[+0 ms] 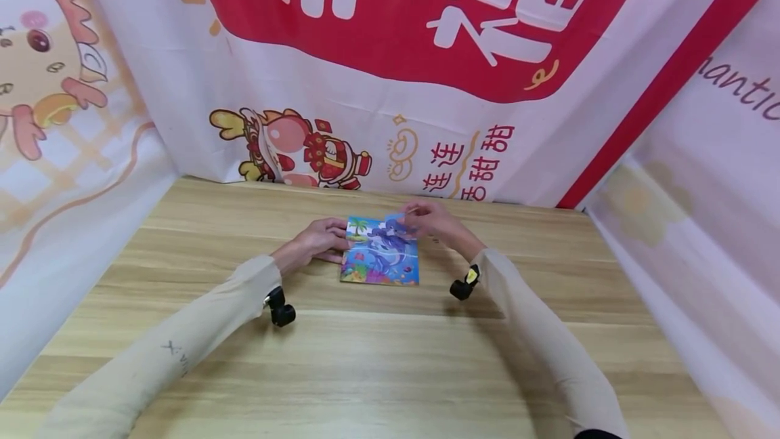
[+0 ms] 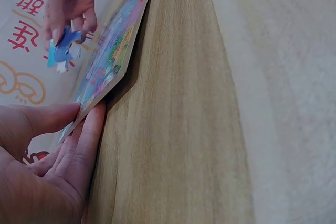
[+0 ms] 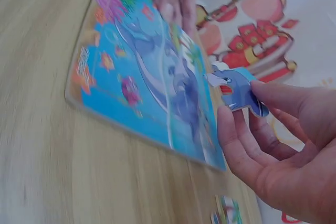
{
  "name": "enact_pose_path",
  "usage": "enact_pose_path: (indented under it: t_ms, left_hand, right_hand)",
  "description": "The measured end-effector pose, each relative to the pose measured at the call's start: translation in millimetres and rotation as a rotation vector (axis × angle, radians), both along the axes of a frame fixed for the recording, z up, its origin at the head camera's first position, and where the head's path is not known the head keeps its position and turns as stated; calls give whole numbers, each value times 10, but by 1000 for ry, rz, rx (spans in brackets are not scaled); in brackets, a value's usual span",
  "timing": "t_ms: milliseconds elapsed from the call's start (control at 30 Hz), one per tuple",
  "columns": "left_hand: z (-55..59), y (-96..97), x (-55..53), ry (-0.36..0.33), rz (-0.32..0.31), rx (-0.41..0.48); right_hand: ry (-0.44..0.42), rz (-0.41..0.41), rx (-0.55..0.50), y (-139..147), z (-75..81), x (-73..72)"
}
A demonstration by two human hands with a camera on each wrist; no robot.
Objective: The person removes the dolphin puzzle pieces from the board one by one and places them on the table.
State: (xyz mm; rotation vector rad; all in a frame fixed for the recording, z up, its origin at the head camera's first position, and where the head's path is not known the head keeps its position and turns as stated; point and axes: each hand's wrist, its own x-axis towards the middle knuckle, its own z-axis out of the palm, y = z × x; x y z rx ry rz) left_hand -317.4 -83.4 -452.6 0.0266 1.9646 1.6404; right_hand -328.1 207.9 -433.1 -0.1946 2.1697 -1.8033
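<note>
A thin jigsaw puzzle board (image 1: 374, 269) with a blue dolphin sea picture lies near the back of the wooden table. My left hand (image 1: 318, 239) grips its left edge, thumb on the printed face and fingers beneath, in the left wrist view. Between the thumb and fingers of my right hand (image 1: 434, 222) is a puzzle piece (image 3: 239, 90) with a small blue dolphin on it. That hand holds the piece over the board's upper right corner. Seams run across the picture on the board (image 3: 152, 77).
Another puzzle piece (image 3: 230, 211) lies on the wooden table (image 1: 365, 351) beyond the board's right side. A white and red printed cloth (image 1: 365, 93) hangs right behind the table, with more cloth along both sides.
</note>
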Motion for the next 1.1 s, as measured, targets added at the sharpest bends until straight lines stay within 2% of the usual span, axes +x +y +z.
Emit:
enact_pose_path:
  t_ms: [233, 400, 567, 733, 900, 967, 1100]
  left_hand:
    - [25, 2, 0, -7, 2, -26]
    - [20, 24, -11, -5, -3, -23]
    - [-5, 17, -15, -10, 10, -16]
    - [7, -9, 0, 9, -6, 1]
    - [-3, -1, -4, 10, -4, 4]
    - [-10, 5, -7, 8, -1, 0]
    - [4, -1, 7, 7, 3, -17]
  right_hand:
    - [-42, -39, -6, 378, 57, 44]
    - [-17, -106, -3, 729, 80, 39]
    - [11, -132, 49, 1027, 122, 56]
    - [-37, -158, 114, 1238, 151, 77]
    - [-86, -177, 169, 1344, 110, 82]
    - [-46, -177, 251, 1345, 71, 99]
    - [115, -176, 529, 1287, -37, 146]
